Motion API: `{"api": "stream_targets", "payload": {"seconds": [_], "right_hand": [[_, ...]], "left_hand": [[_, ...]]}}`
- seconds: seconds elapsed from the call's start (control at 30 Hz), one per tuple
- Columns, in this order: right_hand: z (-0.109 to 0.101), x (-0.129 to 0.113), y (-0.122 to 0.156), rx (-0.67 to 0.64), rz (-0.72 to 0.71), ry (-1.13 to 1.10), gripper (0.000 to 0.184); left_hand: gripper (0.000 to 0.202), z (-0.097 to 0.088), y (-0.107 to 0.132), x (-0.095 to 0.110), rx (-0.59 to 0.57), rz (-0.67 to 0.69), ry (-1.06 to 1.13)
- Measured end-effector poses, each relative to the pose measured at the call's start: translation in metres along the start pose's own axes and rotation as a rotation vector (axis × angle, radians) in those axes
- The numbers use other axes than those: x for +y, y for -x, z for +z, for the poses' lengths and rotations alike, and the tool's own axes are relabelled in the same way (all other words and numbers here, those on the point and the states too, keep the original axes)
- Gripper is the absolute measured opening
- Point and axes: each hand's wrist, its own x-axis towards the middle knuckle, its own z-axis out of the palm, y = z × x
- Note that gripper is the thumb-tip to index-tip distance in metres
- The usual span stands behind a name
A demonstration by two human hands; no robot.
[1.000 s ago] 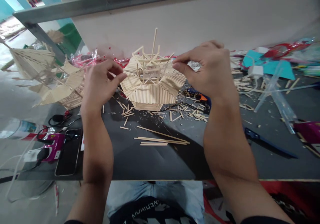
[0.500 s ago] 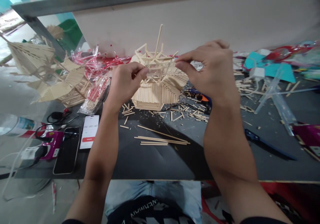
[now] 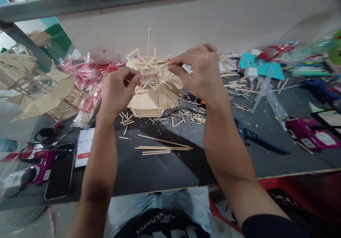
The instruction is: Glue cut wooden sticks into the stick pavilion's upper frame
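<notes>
reaching past loose sticks point(image 3: 163, 148), curling left hand point(image 3: 113, 90) and right hand point(image 3: 201, 69) thumb toward forefinger without showing whether pinching anything, and perhaps risking loosening the stick model point(image 3: 149, 99), between and partly behind both, by brushing its tall upright point(image 3: 149, 44).

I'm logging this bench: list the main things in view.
model: one, pale, centre
stick structures: count unclear, pale, left
long sticks: several, pale, before model
stick scraps: many, pale, around model
plastic packaging: uncounted, clear-red, left
phones: two, black and white-screened, front left
power strips: two, magenta, left and right
long tool: one, dark blue, right
sheets: count unclear, turquoise, back right
table: one, dark, beneath
left hand: one, bare, model's left
right hand: one, bare, model's right
</notes>
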Motion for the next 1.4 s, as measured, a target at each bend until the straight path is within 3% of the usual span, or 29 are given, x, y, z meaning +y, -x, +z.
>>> {"api": "stream_targets", "payload": {"seconds": [0.53,0.83,1.4], "right_hand": [[0.0017,0.0034,-0.0017,-0.029,0.008,0.020,0.018],[-0.0028,-0.0039,-0.0009,-0.034,0.031,-0.011,0.015],[-0.0028,-0.0032,-0.0005,-0.042,0.066,-0.082,0.028]], "left_hand": [[0.011,-0.0002,0.0012,0.0008,-0.025,-0.041,0.014],[0.013,0.0015,0.0009,-0.0027,-0.009,0.009,-0.021],[0.014,0.0032,0.0009,-0.0025,-0.031,-0.020,-0.027]]}}
